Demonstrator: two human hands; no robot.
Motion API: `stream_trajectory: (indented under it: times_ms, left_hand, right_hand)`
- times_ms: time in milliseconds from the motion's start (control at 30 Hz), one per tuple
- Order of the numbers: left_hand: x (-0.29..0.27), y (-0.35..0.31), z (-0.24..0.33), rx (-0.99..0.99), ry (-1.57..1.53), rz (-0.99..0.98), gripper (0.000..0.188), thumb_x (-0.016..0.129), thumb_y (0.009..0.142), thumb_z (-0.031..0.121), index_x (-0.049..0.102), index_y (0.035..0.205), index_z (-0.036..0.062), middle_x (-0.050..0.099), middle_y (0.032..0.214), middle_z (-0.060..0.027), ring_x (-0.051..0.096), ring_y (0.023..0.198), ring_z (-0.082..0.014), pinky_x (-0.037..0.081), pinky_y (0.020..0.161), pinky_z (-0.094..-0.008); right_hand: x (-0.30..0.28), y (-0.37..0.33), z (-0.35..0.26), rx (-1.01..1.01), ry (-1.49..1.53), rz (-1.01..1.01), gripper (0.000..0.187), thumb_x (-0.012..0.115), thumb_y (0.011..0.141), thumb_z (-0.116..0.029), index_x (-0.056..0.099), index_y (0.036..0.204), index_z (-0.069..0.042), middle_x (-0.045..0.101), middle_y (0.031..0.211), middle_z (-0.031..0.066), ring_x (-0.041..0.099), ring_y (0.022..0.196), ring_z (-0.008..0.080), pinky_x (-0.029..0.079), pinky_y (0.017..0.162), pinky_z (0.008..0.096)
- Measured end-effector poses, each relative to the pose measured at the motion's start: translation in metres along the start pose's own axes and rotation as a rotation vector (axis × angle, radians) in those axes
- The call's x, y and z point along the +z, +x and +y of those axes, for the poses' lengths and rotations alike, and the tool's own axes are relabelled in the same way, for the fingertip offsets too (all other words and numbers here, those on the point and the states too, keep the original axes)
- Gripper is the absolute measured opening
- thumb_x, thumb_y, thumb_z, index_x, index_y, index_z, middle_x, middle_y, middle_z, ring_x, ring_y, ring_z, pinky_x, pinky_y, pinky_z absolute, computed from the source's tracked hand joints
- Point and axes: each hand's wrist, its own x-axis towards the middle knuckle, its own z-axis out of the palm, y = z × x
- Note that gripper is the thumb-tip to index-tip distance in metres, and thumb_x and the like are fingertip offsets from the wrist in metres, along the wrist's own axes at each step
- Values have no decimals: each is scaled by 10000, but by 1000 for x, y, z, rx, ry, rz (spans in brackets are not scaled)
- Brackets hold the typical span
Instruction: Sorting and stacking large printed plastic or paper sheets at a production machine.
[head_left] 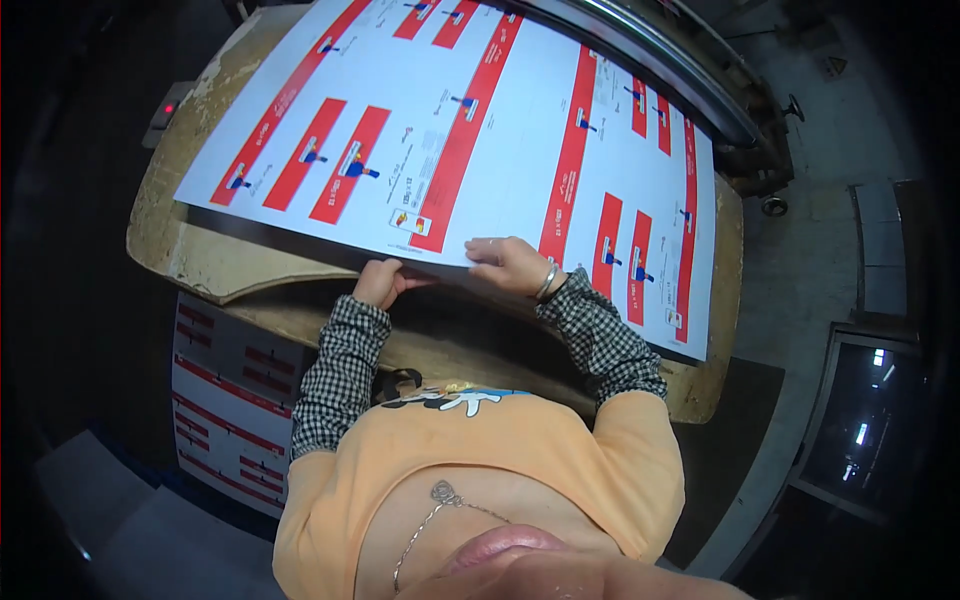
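A large white printed sheet (520,150) with red bars and small blue figures lies across a worn wooden table (165,225). Its near edge lifts slightly off the wood in front of me. My right hand (508,266), a silver bangle at its wrist, grips that edge with the fingers lying over the top. To its left, my left hand (378,284) is closed at the same edge, lower down, its fingertips partly hidden beneath the sheet. Black-and-white checked sleeves cover both forearms.
Along the table's far side runs a machine with a long metal roller (650,45) and a small handwheel (775,206). A control box (165,118) with a red light stands at the left. More printed sheets (225,400) lie low on the left. A dark glass panel (850,420) is at right.
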Motion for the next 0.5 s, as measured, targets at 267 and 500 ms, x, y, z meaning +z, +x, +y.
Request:
stream_trajectory:
  times_ms: [267,500]
  left_hand:
    - [25,-8,12,14,6,3,404,411,902,102,281,1254,-50,472,1173,-199,537,1026,-329,513,798,-457]
    - [22,-13,16,-1,3,22,416,451,875,72,303,1244,-52,485,1158,-201,542,1024,-316,512,801,-450]
  right_hand:
    - [-7,53,61,364,-228,414,388,603,736,-278,605,1020,-14,502,1225,132,430,1161,323,356,968,356]
    - [30,23,-9,160,-415,-41,878,734,597,-393,344,1302,-47,220,1376,264,207,1278,422,214,1037,484]
